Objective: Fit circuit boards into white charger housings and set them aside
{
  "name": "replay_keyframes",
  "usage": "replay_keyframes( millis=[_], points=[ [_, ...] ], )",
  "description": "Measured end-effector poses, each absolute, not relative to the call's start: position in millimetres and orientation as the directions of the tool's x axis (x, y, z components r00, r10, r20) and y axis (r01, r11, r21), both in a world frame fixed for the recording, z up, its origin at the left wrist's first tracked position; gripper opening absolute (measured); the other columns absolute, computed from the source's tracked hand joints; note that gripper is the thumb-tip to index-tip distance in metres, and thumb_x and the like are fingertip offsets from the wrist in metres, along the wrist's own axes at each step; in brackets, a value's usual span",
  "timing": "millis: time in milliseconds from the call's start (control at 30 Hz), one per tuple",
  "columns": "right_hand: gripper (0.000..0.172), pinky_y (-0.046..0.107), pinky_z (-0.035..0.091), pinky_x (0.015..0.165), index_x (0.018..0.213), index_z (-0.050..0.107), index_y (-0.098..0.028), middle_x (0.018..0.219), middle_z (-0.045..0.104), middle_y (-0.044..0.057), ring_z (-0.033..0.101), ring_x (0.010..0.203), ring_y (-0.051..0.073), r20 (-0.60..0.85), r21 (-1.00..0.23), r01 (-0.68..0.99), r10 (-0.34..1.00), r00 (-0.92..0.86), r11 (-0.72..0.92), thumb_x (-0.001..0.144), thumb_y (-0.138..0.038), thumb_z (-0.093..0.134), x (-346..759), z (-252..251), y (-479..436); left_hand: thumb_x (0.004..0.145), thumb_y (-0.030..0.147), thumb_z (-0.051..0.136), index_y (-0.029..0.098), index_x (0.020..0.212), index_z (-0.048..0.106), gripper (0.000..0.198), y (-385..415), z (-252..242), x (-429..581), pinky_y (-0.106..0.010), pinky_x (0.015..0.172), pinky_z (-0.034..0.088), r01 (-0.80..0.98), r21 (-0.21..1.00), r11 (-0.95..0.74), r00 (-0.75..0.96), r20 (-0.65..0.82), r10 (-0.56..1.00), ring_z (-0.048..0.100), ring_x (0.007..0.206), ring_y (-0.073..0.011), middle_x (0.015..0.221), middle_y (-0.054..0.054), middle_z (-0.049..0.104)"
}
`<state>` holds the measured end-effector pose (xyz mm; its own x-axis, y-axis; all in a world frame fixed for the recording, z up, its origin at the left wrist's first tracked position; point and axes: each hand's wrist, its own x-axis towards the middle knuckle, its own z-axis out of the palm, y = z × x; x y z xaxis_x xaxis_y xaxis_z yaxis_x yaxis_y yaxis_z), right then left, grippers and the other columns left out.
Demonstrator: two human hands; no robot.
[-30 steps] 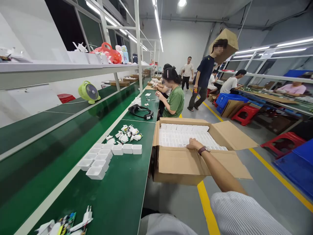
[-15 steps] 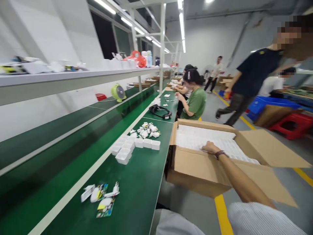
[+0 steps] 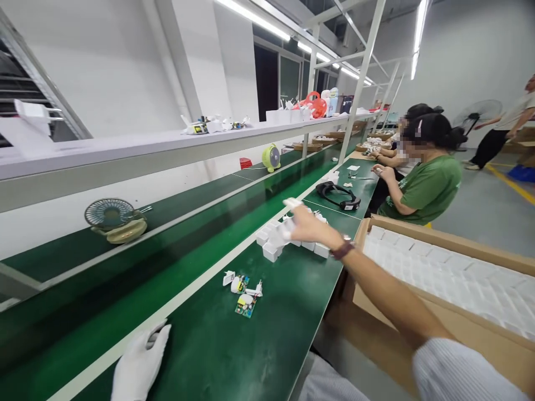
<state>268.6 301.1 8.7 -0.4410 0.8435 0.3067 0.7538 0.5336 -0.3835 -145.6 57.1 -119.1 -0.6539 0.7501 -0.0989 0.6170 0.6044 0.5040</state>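
My right hand [image 3: 309, 225], with white-covered fingertips and a dark wristband, reaches over the bench with its fingers closed on a white plastic housing [image 3: 282, 233]. Right beneath it stand several more white open-topped housings [image 3: 271, 252], partly covered by the hand. At the lower left is my left hand [image 3: 142, 362] in a white glove, fingers curled and the thumb close to them; whatever lies between them is hidden. Between the two hands, green circuit boards [image 3: 246, 305] with white plug parts [image 3: 256, 289] lie on the green bench top [image 3: 288, 328].
An open carton [image 3: 422, 295] full of white housings stands at the right. Farther along the bench are a black headset [image 3: 338, 195] and a person in green [image 3: 434, 184]. A small green fan [image 3: 271, 158], a round dark fan [image 3: 115, 220] and a shelf [image 3: 167, 150] are at the back.
My right hand has left the carton and moved left over the bench with a white housing. My left hand has come into view. The view has turned left.
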Motion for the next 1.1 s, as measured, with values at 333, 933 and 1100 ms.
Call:
replay_keyframes(
  millis=[333, 933, 1100],
  points=[
    [0.088, 0.062, 0.039, 0.105, 0.146, 0.038, -0.015, 0.151, 0.039, 0.024, 0.044, 0.135, 0.041, 0.126, -0.43, 0.644, 0.749, -0.65, 0.632, 0.068, -0.036, 0.073, 86.3, -35.8, 292.6, 0.078, 0.063, 0.052, 0.019, 0.115, 0.071, 0.06, 53.9, -113.8, -149.4, -0.047, 0.09, 0.056, 0.585, 0.522, 0.62, -0.694, -0.074, 0.717, 0.069, 0.102, -0.0369, 0.106, -0.011, 0.075],
    [0.078, 0.063, 0.041, 0.1, 0.14, 0.042, -0.016, 0.146, 0.043, 0.023, 0.047, 0.129, 0.041, 0.08, -0.427, 0.624, 0.715, -0.695, 0.654, 0.07, -0.035, 0.069, 69.3, -76.1, 285.1, 0.079, 0.063, 0.051, 0.019, 0.118, 0.07, 0.062, 50.5, -116.9, -142.8, -0.042, 0.087, 0.055, 0.616, 0.518, 0.594, -0.671, -0.049, 0.74, 0.067, 0.102, -0.033, 0.109, -0.01, 0.072],
    [0.081, 0.067, 0.034, 0.105, 0.145, 0.036, -0.014, 0.147, 0.041, 0.025, 0.043, 0.134, 0.042, 0.082, -0.403, 0.657, 0.74, -0.668, 0.638, 0.072, -0.028, 0.066, 68.9, -84.6, 288.8, 0.078, 0.064, 0.05, 0.018, 0.116, 0.07, 0.063, 51.1, -118.6, -141.9, -0.042, 0.087, 0.054, 0.615, 0.533, 0.581, -0.67, -0.037, 0.742, 0.067, 0.099, -0.0325, 0.108, -0.01, 0.072]
  ],
)
